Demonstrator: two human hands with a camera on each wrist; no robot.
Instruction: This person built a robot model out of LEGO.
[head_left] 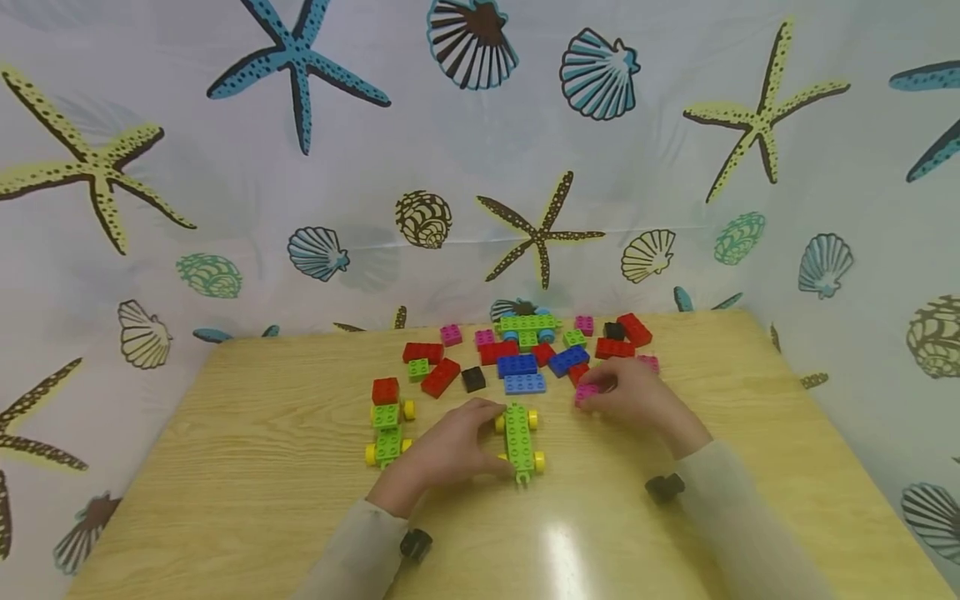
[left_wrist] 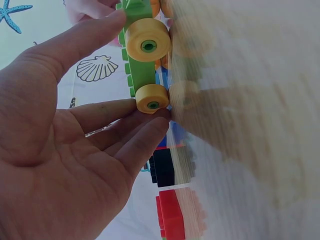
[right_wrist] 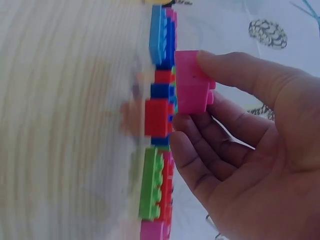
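Observation:
My left hand holds a green toy car base with yellow wheels lengthwise, its thumb at the near end and fingers by the far wheel. The base stands on the wooden table. In the left wrist view, the thumb touches the green end and fingertips meet a yellow wheel. To the right, my right hand pinches a pink brick between thumb and fingers. The right wrist view shows that brick raised off the table, its studs facing away from the tabletop.
Left of the left hand stands another green wheeled base with a red brick at its far end. Several loose bricks lie behind, including a light blue one and a black one. A green base with blue wheels stands farthest back.

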